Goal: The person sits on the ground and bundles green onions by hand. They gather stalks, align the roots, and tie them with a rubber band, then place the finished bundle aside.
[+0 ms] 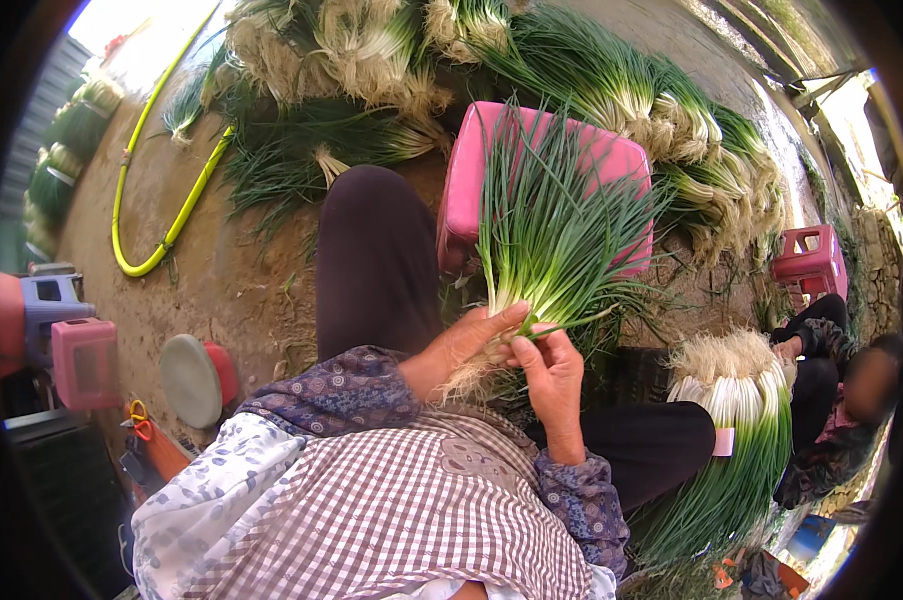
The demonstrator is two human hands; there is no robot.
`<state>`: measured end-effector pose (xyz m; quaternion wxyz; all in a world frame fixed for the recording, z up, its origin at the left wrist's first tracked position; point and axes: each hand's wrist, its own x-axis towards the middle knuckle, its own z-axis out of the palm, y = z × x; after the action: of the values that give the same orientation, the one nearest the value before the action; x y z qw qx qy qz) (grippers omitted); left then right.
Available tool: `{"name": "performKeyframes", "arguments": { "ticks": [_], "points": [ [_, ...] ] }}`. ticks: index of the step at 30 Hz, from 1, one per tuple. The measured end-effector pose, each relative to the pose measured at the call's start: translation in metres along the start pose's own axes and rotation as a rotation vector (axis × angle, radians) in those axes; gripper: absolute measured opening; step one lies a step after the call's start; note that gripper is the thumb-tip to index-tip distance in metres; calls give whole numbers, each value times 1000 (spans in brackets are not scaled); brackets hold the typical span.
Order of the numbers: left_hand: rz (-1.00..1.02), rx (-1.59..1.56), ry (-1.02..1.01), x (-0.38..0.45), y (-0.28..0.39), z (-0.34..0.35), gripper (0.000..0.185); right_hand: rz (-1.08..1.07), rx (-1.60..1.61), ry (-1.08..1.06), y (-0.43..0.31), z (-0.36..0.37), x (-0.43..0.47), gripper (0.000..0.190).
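Note:
My left hand (462, 341) is closed round the root end of a loose bunch of green onions (549, 262), whose leaves fan out over a pink plastic stool (472, 150). With thumb and fingers, my right hand (547, 367) pinches a green leaf at the white stems of the same bunch. Pale roots hang below my left hand. To the right of my knee stands a large bundle of green onions (729, 420), roots up, with a pale band round it.
Heaped green onions (609, 82) lie beyond the stool. A yellow hose (121, 202) curves over the wet ground at left, near small stools (87, 360) and orange-handled scissors (140, 421). Another person (834, 405) sits at far right by a pink stool (810, 259).

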<state>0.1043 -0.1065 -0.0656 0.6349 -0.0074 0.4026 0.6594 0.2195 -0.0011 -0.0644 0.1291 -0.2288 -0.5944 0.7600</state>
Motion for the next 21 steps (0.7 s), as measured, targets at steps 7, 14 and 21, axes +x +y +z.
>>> {"name": "performKeyframes", "arguments": {
  "ticks": [7, 14, 21],
  "points": [
    [75, 60, 68, -13, 2, 7, 37, -43, -223, -214, -25, 12, -26, 13],
    [69, 147, 191, 9, -4, 2, 41, -394, 376, -88, -80, -15, -65, 14],
    [47, 121, 70, -4, 4, 6, 56, 134, -115, 389, -63, -91, -54, 28]
  ]
}}
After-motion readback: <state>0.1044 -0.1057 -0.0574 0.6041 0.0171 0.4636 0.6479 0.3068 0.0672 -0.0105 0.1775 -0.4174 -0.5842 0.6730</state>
